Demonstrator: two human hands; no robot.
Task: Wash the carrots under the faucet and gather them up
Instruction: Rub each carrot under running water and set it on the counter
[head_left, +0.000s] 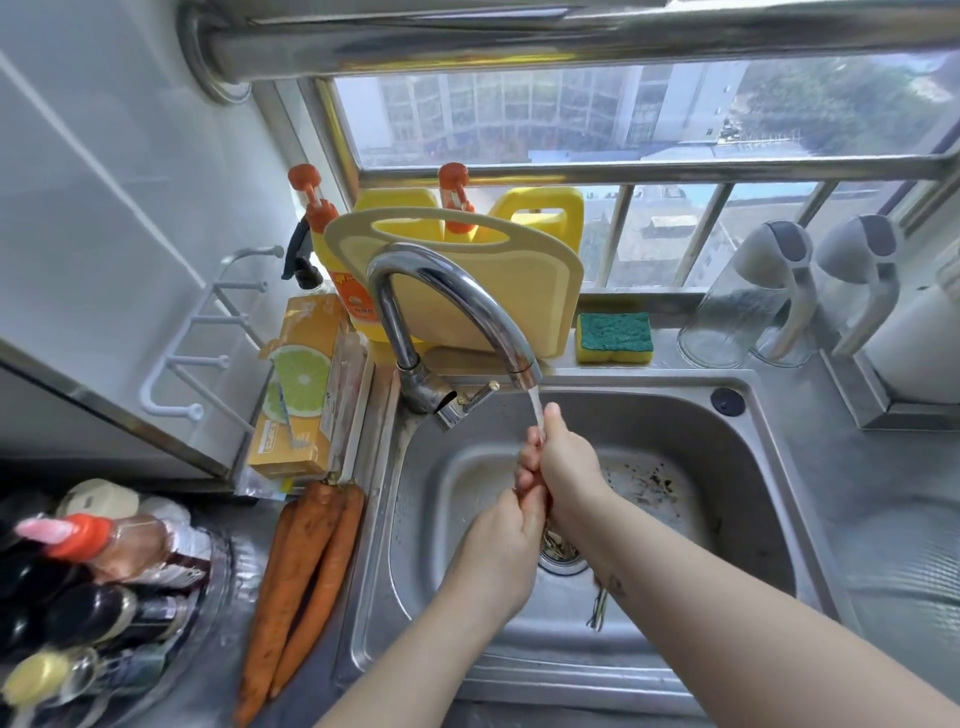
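Water runs from the curved chrome faucet (457, 306) into the steel sink (727, 467). Both my hands hold one carrot (531, 486) upright in the stream, and only a sliver of orange shows between the fingers. My right hand (563, 457) wraps its upper part, thumb up against the water. My left hand (506, 540) grips it lower down. Three long unwashed carrots (306, 566) lie side by side on the counter left of the sink, tips toward me.
A drain strainer (558, 551) with scraps sits under my hands. A yellow cutting board (467, 291), detergent jugs (540, 213) and a sponge (614, 338) stand behind the faucet. Sauce bottles (88, 582) crowd the left counter; an orange box (301, 395) leans by the wall. Glass pitchers (753, 301) stand at right.
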